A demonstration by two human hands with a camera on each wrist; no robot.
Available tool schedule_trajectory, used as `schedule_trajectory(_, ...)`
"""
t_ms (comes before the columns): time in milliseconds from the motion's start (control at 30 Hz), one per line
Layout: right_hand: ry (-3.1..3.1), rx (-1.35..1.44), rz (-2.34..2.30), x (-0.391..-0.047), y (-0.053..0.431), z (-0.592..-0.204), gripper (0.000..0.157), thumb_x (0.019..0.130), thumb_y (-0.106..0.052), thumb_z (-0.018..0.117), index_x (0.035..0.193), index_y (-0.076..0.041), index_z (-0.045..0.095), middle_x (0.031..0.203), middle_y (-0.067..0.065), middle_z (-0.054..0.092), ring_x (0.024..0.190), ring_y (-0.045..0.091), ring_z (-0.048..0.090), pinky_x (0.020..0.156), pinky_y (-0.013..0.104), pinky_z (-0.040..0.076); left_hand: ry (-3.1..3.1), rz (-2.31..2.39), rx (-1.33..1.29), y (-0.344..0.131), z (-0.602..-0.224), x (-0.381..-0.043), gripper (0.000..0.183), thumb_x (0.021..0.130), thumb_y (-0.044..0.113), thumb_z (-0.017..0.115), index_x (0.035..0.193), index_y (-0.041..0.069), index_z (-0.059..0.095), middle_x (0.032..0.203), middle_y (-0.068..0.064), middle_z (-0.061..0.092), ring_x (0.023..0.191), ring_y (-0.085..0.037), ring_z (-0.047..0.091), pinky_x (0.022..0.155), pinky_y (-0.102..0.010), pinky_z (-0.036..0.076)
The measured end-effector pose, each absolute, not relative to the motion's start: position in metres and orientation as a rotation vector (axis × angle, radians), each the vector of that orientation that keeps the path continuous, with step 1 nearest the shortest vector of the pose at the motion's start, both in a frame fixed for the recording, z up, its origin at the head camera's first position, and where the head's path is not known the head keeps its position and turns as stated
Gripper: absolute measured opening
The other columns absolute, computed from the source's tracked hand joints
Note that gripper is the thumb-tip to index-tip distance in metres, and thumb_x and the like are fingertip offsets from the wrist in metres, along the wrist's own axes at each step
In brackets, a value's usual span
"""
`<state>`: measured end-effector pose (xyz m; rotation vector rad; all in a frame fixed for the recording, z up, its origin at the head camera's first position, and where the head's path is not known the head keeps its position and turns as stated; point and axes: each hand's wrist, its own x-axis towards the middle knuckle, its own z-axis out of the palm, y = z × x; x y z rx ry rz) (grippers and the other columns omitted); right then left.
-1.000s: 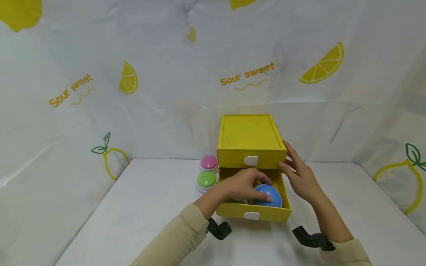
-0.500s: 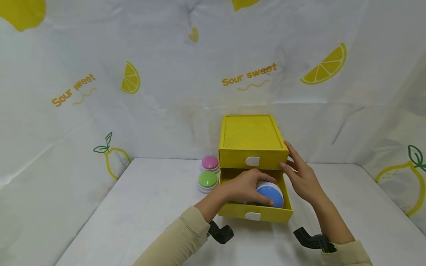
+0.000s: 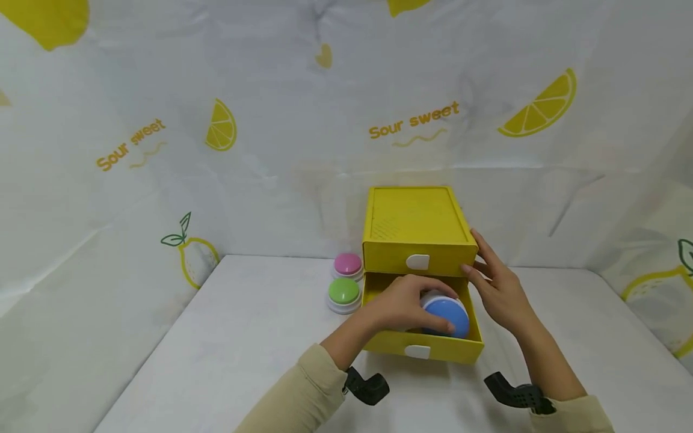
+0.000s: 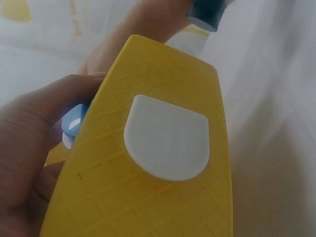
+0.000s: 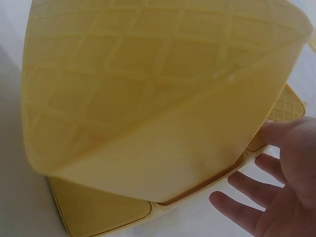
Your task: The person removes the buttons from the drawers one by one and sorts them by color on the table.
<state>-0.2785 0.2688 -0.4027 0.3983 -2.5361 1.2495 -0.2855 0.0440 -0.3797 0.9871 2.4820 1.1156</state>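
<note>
Left hand (image 3: 402,305) grips tilted blue button (image 3: 450,317) inside pulled-out drawer (image 3: 452,350), lower right of centre; underside contact hard to tell. Right hand (image 3: 502,296), fingers extended, rests against cabinet (image 3: 419,213). Best: firm pinch, cabinet braced.

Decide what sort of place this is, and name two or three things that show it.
Perhaps a small indoor corner set up for filming: a lemon-print sheet screens the back and sides of the white table, a yellow drawer box sits there, and each wrist bears a black gadget.
</note>
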Motion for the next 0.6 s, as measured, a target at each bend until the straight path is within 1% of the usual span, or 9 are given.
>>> schedule_trajectory(133, -2.538, 0.388, 1.252, -0.278, 0.269, -0.402, 0.069, 0.108, -0.031, 0.048, 0.162, -0.039, 0.006, 0.163, 0.022, 0.032, 0.136, 0.054, 0.046, 0.102, 0.073, 0.041, 2.486, 1.331, 0.891, 0.035, -0.379, -0.277, 0.046, 0.079, 0.034, 0.087, 0.122, 0.028, 0.070, 0.118, 0.008, 0.068, 0.096, -0.003, 0.060, 0.081, -0.018, 0.054)
schedule_trajectory(267, -2.529, 0.388, 1.255, -0.279, 0.267, -0.402, 0.069, 0.108, -0.030, 0.048, 0.162, -0.039, 0.007, 0.163, 0.022, 0.033, 0.136, 0.055, 0.046, 0.102, 0.073, 0.041, 2.481, 1.532, 0.804, 0.023, -0.377, -0.268, 0.046, 0.080, 0.032, 0.086, 0.123, 0.030, 0.070, 0.123, 0.006, 0.069, 0.101, -0.006, 0.063, 0.087, -0.022, 0.056)
schedule_trajectory(400, -2.522, 0.396, 1.261, -0.279, 0.266, -0.403, 0.070, 0.108, -0.030, 0.049, 0.163, -0.037, 0.007, 0.163, 0.022, 0.032, 0.136, 0.055, 0.046, 0.102, 0.073, 0.041, 2.457, 1.746, 0.733, 0.011, -0.374, -0.263, 0.046, 0.081, 0.027, 0.085, 0.125, 0.026, 0.069, 0.127, 0.001, 0.069, 0.106, -0.012, 0.067, 0.094, -0.031, 0.058)
schedule_trajectory(533, -2.531, 0.390, 1.249, -0.280, 0.267, -0.403, 0.070, 0.107, -0.031, 0.049, 0.163, -0.035, 0.007, 0.164, 0.022, 0.030, 0.136, 0.054, 0.046, 0.102, 0.071, 0.041, 2.409, 1.947, 0.647, -0.007, -0.371, -0.260, 0.047, 0.083, 0.023, 0.084, 0.127, 0.021, 0.069, 0.128, -0.005, 0.069, 0.108, -0.021, 0.070, 0.095, -0.041, 0.059)
schedule_trajectory(600, -2.532, 0.391, 1.238, -0.281, 0.267, -0.402, 0.070, 0.108, -0.031, 0.049, 0.163, -0.035, 0.007, 0.164, 0.021, 0.030, 0.135, 0.053, 0.047, 0.102, 0.070, 0.042, 2.408, 2.026, 0.603, -0.017, -0.369, -0.260, 0.048, 0.083, 0.021, 0.083, 0.128, 0.018, 0.068, 0.128, -0.008, 0.069, 0.108, -0.024, 0.071, 0.096, -0.044, 0.059)
